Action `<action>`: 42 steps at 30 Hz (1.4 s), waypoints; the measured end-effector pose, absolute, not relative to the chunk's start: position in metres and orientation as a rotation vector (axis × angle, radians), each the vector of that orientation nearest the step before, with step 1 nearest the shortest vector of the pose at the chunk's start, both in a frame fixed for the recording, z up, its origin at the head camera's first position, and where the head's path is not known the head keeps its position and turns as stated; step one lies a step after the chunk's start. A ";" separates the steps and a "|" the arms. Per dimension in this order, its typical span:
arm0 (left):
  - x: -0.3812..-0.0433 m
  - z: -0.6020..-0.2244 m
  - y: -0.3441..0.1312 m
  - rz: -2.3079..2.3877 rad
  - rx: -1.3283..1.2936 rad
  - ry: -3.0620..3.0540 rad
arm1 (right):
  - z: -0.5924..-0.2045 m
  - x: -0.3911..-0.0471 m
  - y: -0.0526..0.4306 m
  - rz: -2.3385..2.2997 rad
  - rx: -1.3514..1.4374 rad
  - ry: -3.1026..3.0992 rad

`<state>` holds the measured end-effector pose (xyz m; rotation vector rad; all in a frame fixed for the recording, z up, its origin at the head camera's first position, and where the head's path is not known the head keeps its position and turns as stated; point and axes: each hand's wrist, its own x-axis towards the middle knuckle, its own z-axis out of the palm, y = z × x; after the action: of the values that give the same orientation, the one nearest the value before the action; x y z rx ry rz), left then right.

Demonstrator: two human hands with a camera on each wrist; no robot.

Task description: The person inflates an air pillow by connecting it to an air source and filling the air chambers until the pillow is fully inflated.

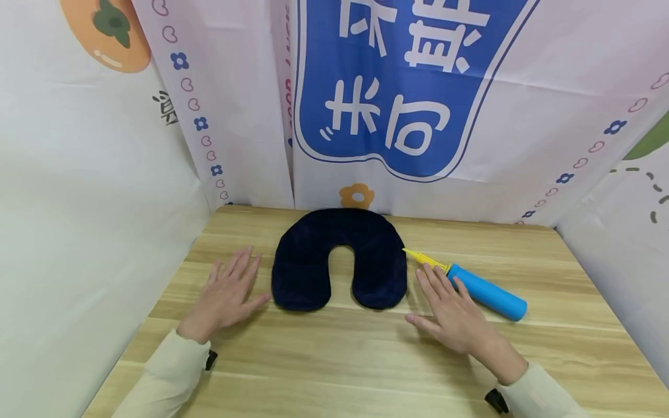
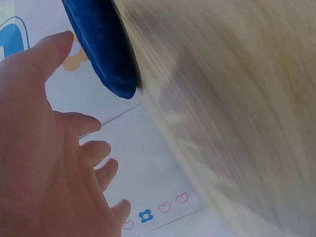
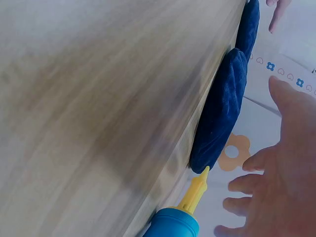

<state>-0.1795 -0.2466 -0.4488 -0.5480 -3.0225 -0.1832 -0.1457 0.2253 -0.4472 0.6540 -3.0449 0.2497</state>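
A dark navy, U-shaped neck pillow (image 1: pixel 303 255) lies flat on the table, its opening toward the person. To its right lies a blue hand pump (image 1: pixel 488 293) with a yellow nozzle (image 1: pixel 425 258) whose tip reaches the pillow's right edge. My left hand (image 1: pixel 227 296) is left of the pillow, palm down with fingers extended, the thumb near its edge. My right hand (image 1: pixel 455 313) hovers beside the pump, fingers spread and nothing held. In the left wrist view the pillow's end (image 2: pixel 106 49) shows beyond the thumb. The right wrist view shows the pump (image 3: pixel 173 224) below the pillow (image 3: pixel 222 108).
The wood-grain table (image 1: pixel 340 360) ends at a hanging printed cloth (image 1: pixel 251 116) at the back. White cloth (image 1: pixel 78 203) also closes off the left side, and another stands on the right.
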 end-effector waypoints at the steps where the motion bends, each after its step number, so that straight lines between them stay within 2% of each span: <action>1: -0.181 -0.448 -0.246 -0.258 -0.558 -3.038 | -0.446 -0.147 0.225 0.272 0.661 -3.040; 6: -0.192 -0.441 -0.240 -0.859 -0.492 -3.076 | -0.438 -0.159 0.221 0.537 0.631 -3.025; 13: -0.208 -0.435 -0.234 -1.374 -0.126 -3.132 | -0.439 -0.182 0.211 0.851 0.484 -3.049; 27: -0.216 -0.450 -0.216 -1.428 0.042 -3.154 | -0.452 -0.209 0.188 0.932 0.070 -3.228; 42: -0.216 -0.454 -0.217 -1.504 0.129 -3.105 | -0.456 -0.215 0.180 1.065 0.003 -3.188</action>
<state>-0.2156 -0.2166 -0.4536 0.1290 -3.1049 -1.5039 -0.2152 0.1795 -0.4561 0.0033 -3.1882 1.0647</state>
